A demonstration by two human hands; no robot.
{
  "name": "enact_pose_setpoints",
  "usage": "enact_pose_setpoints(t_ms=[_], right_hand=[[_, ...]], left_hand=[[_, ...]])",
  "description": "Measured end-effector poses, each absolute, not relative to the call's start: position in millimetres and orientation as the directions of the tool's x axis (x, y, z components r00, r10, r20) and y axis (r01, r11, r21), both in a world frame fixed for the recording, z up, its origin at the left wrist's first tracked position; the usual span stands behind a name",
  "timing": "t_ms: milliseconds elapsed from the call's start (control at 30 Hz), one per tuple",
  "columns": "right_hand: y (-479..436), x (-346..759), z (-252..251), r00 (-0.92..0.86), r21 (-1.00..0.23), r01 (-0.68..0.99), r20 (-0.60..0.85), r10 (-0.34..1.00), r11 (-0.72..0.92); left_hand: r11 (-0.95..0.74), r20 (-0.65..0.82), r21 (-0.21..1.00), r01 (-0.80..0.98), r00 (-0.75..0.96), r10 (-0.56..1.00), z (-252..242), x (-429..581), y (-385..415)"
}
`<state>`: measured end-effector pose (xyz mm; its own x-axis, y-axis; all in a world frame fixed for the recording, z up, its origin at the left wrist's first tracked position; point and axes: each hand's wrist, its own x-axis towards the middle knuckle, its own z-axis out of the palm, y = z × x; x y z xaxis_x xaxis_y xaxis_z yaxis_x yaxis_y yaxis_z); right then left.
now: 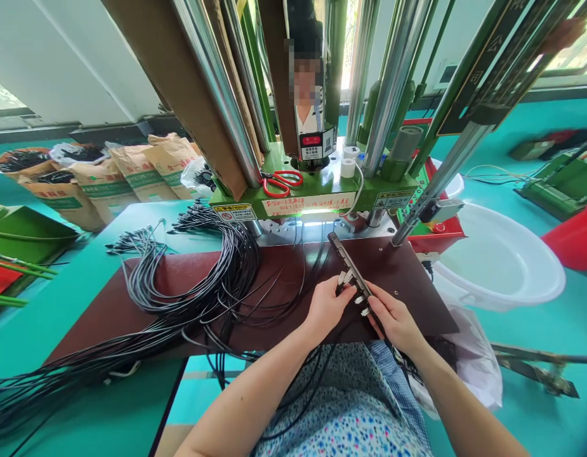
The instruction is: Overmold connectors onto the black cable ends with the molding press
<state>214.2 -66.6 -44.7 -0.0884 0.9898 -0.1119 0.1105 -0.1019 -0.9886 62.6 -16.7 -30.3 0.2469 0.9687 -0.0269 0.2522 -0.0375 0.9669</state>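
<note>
A dark metal bar [343,254] with small white connectors [358,300] along its side slants over the brown board [283,260]. My right hand [393,314] is closed round the lower end of this bar. My left hand [327,308] pinches a light-coloured connector [345,277] with a black cable at the bar's left side. Its fingertips touch or nearly touch the bar. Black cables hang below both hands. To the left, a thick bundle of black cables [240,266] curves across the board and the green table.
A green press [278,155] with steel columns stands ahead, red-handled scissors [282,183] on its ledge. White tubs [502,254] and a red bucket [573,235] are at the right. Paper sacks [100,184] stand at the back left. A person [305,117] shows behind the press.
</note>
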Motion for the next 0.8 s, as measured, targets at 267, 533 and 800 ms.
enact_pose_setpoints(t_ms=[267, 533, 800], right_hand=[[-68, 215, -45, 0.009, -0.987, -0.029, -0.156, 0.988, -0.156], [-67, 217, -45, -0.013, -0.985, -0.050, -0.167, 0.986, -0.167], [-65, 219, -46, -0.042, -0.984, -0.042, -0.171, 0.984, -0.173]], left_hand=[[0.177, -0.165, 0.980, -0.095, 0.120, 0.979, -21, 48, 0], [-0.096, 0.057, 0.964, 0.247, 0.160, 0.985, -35, 57, -8], [-0.102, 0.067, 0.955, 0.277, 0.133, 0.989, -32, 57, -8]])
